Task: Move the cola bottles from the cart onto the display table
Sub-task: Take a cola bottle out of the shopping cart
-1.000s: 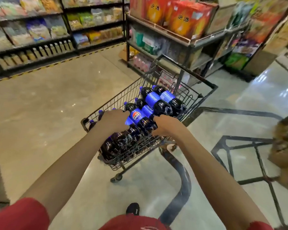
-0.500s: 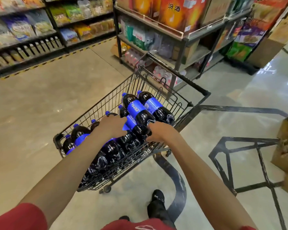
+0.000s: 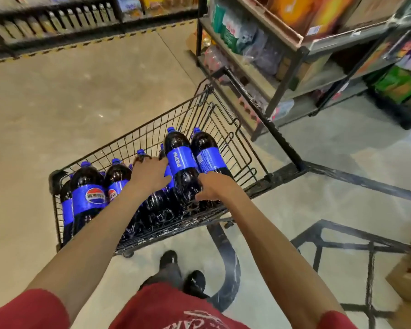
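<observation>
The right hand is curled round the low end of the top bottle, thumb on its side and fingers tucked beneath. The left hand lies spread over the pile beside it, fingertips bent over the shoulder of another bottle; whether it truly grips that one I cannot tell. The top bottle lies tilted, cap pointing away, on the other bottles that fill the cart. None has left it yet. To lift well, I would bring the left hand up to the neck, raise the bottle level with both hands so its base clears the wire rim, and keep its neighbour from rolling into the gap. The table is not plainly in view. The black frame on the right may belong to it. Against the earlier frame, both hands sit at much the same spots on the pile, but the view now tips more steeply down, the cart looms nearer, and both shoes show where one did.
</observation>
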Demonstrator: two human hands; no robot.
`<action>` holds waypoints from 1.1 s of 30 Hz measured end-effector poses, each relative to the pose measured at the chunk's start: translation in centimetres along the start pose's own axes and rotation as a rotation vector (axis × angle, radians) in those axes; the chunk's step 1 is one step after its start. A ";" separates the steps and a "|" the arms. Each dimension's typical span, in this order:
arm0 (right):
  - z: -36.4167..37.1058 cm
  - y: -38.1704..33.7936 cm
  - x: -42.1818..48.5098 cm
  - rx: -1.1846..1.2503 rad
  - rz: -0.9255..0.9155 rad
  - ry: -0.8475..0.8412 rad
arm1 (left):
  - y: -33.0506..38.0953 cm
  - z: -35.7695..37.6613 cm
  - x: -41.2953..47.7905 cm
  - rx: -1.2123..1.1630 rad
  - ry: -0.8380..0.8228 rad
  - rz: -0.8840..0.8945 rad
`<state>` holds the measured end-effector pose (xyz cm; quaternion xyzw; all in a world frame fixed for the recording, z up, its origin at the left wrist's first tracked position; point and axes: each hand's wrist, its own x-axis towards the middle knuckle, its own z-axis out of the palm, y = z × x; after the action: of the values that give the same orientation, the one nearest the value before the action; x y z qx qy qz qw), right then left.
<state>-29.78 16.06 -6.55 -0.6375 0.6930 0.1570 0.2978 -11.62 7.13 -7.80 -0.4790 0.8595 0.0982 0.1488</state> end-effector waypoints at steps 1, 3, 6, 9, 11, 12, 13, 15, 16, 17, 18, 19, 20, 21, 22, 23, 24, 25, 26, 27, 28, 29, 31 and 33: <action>-0.2 0.2 0.8 -0.003 -0.008 -0.017 | -0.1 0.1 0.7 -0.014 -0.007 -0.017; -0.5 0.4 2.4 0.006 -0.025 -0.037 | -0.4 0.2 2.2 -0.056 -0.021 -0.048; -1.1 0.5 4.7 0.019 -0.027 -0.051 | -1.0 0.5 5.0 -0.166 -0.033 -0.094; -1.5 0.6 6.4 0.017 0.009 -0.039 | -1.5 1.0 8.1 -0.227 -0.034 -0.126; -1.4 0.3 7.5 0.026 0.040 -0.042 | -1.6 1.6 9.9 -0.259 -0.051 -0.156; -1.2 0.1 8.1 0.034 0.054 -0.057 | -1.6 2.0 10.7 -0.293 -0.059 -0.176; -1.0 0.0 8.7 0.045 0.068 -0.073 | -1.7 2.5 11.4 -0.342 -0.059 -0.199; -1.1 -0.1 10.0 0.095 0.098 -0.108 | -1.8 3.3 12.6 -0.465 -0.051 -0.261; -1.4 -0.1 10.7 0.120 0.112 -0.123 | -1.9 3.5 13.3 -0.525 -0.048 -0.295; -1.7 -0.1 11.3 0.143 0.124 -0.133 | -2.0 3.6 13.8 -0.582 -0.049 -0.325; -1.8 0.0 11.8 0.165 0.135 -0.140 | -2.1 3.6 14.4 -0.636 -0.057 -0.353; -1.9 -0.1 12.3 0.188 0.143 -0.147 | -2.1 3.5 14.8 -0.689 -0.065 -0.376; -1.9 -0.1 12.7 0.212 0.148 -0.151 | -2.0 3.5 15.3 -0.738 -0.073 -0.395; -1.9 -0.2 13.1 0.236 0.161 -0.154 | -2.0 3.5 15.8 -0.785 -0.087 -0.410; -1.9 -0.4 13.3 0.260 0.179 -0.160 | -1.9 3.5 16.3 -0.831 -0.111 -0.426; -1.9 -0.6 13.4 0.280 0.195 -0.163 | -1.8 3.7 16.7 -0.878 -0.139 -0.440; -1.8 -0.8 13.5 0.295 0.208 -0.160 | -1.7 4.0 17.1 -0.930 -0.164 -0.456; -1.6 -0.9 13.5 0.309 0.221 -0.144 | -1.6 4.3 17.5 -0.988 -0.172 -0.469; -1.4 -1.1 13.5 0.327 0.235 -0.117 | -1.6 4.8 18.0 -1.054 -0.170 -0.483; -1.2 -1.2 13.5 0.345 0.249 -0.089 | -1.5 5.0 18.3 -1.118 -0.164 -0.494; -0.8 -1.3 13.5 0.361 0.258 -0.066 | -1.5 5.3 18.6 -1.175 -0.158 -0.513; -0.5 -1.4 13.5 0.374 0.266 -0.052 | -1.5 5.4 18.7 -1.222 -0.151 -0.526; 0.1 -1.4 13.7 0.407 0.289 -0.043 | -1.4 5.5 18.9 -1.284 -0.137 -0.538; 0.3 -1.4 13.8 0.443 0.291 -0.022 | -1.5 5.5 19.1 -1.327 -0.127 -0.541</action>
<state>-28.48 5.18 -15.01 -0.4489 0.7914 0.0497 0.4119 -18.97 -7.13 -19.72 -0.6581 0.4594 0.5872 -0.1047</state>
